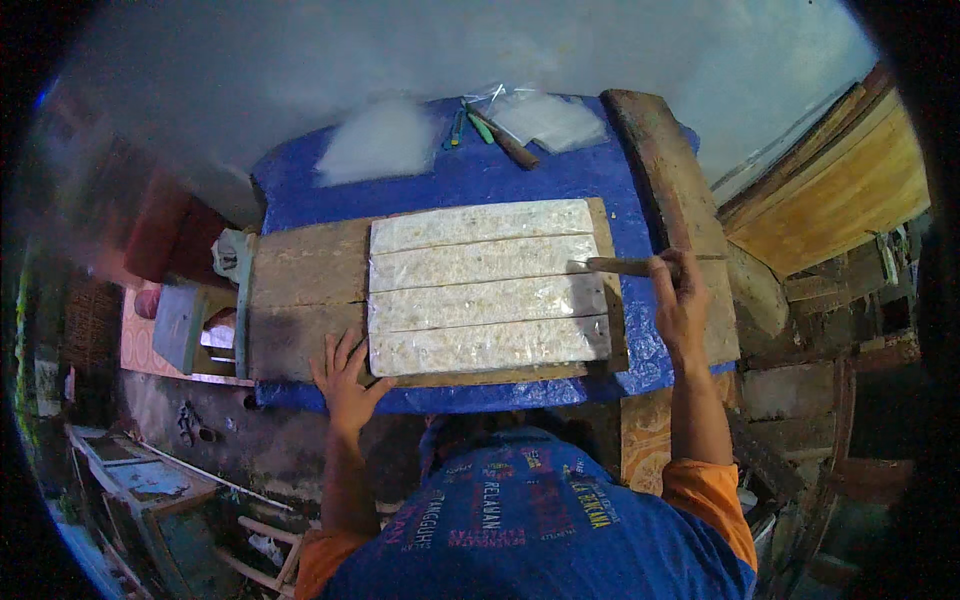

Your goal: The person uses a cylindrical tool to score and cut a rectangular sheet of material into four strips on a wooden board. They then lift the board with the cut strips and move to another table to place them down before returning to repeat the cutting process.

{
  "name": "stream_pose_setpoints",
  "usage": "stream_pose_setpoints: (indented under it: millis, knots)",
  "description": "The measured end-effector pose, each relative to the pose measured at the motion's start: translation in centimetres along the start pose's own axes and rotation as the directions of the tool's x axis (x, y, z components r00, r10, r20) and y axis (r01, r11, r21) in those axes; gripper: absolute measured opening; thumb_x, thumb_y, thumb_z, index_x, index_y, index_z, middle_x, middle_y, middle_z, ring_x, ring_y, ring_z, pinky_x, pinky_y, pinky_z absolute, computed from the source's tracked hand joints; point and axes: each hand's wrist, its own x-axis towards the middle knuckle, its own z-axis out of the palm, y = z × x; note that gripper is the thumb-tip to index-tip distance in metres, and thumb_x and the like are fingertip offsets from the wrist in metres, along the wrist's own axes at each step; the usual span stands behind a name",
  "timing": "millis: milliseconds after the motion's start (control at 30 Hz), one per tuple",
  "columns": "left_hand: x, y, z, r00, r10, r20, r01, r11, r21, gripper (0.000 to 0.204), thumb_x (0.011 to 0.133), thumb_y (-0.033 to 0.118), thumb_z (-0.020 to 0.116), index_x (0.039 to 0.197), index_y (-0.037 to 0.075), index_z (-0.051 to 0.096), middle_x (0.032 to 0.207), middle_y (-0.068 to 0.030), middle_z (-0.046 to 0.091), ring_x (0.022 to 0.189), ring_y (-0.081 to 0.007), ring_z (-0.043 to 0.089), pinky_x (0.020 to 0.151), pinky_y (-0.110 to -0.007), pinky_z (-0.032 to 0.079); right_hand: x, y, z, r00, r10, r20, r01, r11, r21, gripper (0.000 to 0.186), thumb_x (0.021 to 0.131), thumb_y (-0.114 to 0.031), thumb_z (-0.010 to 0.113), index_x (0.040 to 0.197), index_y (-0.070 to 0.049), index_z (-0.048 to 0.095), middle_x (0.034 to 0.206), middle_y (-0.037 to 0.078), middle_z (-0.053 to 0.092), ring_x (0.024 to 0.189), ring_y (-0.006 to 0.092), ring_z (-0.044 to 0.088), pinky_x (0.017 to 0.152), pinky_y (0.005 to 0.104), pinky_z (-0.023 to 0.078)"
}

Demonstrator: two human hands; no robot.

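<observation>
White, plastic-wrapped slabs (pixel 487 288), four in number, are laid side by side on a wooden board (pixel 305 300).

One knife (pixel 622 266) is gripped by the closed fingers of the right hand (pixel 680 300) at the slabs' right edge; the left hand (pixel 345 378) is pressed flat, fingers spread wide, at the near left corner. One blue tarpaulin (pixel 470 175) is spread beneath, where two clear bags (pixel 548 120) are seen.

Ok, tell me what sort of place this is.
Probably a small home food workshop: long pale wrapped slabs lie on a wooden board over a blue tarp, with rough planks alongside.
</observation>
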Motion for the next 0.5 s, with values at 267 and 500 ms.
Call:
stream_pose_setpoints:
  millis: [267, 500]
  knots:
    - [0.0, 0.1, -0.4, 1.0, -0.02, 0.012, 0.02, 1.0, 0.013, 0.081, 0.072, 0.047, 0.088, 0.143, 0.017, 0.062, 0.164, -0.0046, 0.04, 0.158, -0.0335, 0.02, 0.123, -0.067, 0.001, 0.6, 1.4, -0.4, 0.995, 0.024, -0.101, -0.019, 0.999, 0.045, 0.021, 0.102, -0.02, 0.068, 0.112, -0.001, 0.065, 0.084, 0.011, 0.071, 0.073, 0.0179, 0.066, 0.066, 0.0339, 0.053]
    - [-0.1, 0.1, -0.4, 0.999, -0.03, 0.028, 0.03, 0.999, 0.021, 0.084, 0.071, 0.05, 0.088, 0.144, 0.018, 0.062, 0.164, -0.004, 0.04, 0.158, -0.034, 0.02, 0.122, -0.068, 0.002, 3.3, 0.5, 1.3, 0.986, -0.116, -0.121, 0.109, 0.992, -0.066, 0.02, 0.103, -0.02, 0.066, 0.112, -0.002, 0.06, 0.087, 0.017, 0.073, 0.078, 0.0275, 0.072, 0.069, 0.0405, 0.055]
